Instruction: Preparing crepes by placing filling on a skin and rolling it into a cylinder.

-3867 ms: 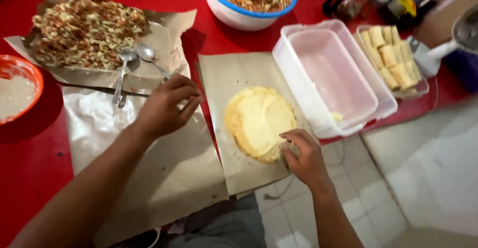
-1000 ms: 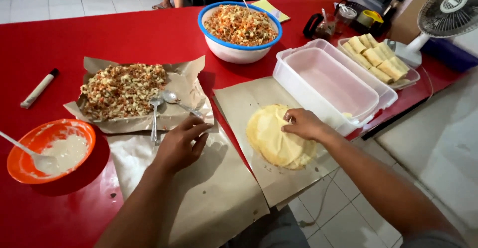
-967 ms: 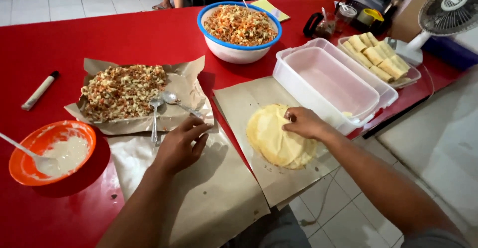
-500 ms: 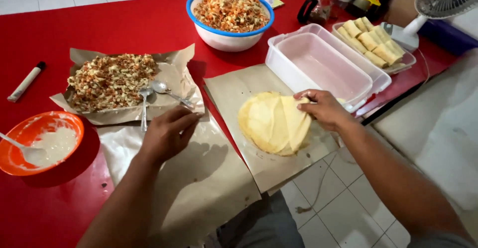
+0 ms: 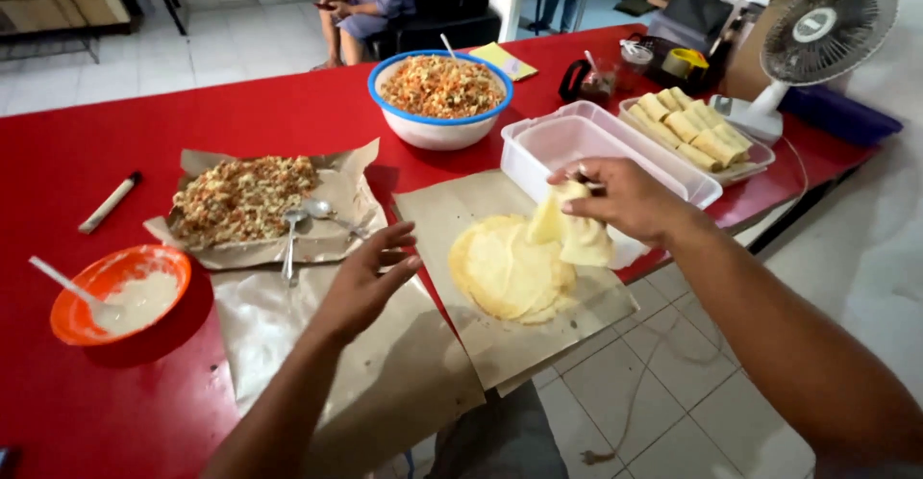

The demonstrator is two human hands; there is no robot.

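A thin, pale yellow wrapper sheet (image 5: 569, 234) is hanging limp and folded from the right hand (image 5: 615, 200), whose fingers are pinching its top edge above the table. Its lower edge is dangling just over a round stack of wrappers (image 5: 508, 269), the same pale yellow, lying flat on a sheet of brown paper (image 5: 452, 212) at the near edge of the red table (image 5: 240, 118). Half a second ago the right hand was lying low on the stack's right edge with every sheet flat; now it is lifting one sheet clear. The left hand (image 5: 370, 277) is resting open, fingers spread, on a second, larger brown paper (image 5: 317, 364) to the left, holding nothing, much as it was before. Behind it, two metal spoons (image 5: 306, 224) are lying beside a heap of chopped vegetable filling (image 5: 240, 195) on more paper. Further left, an orange bowl of white paste (image 5: 120, 291) is sitting with a spoon in it. Beyond the stack are an empty clear plastic container (image 5: 596, 142), a tray of finished rolls (image 5: 694, 128) and a blue-rimmed bowl of filling (image 5: 440, 94).
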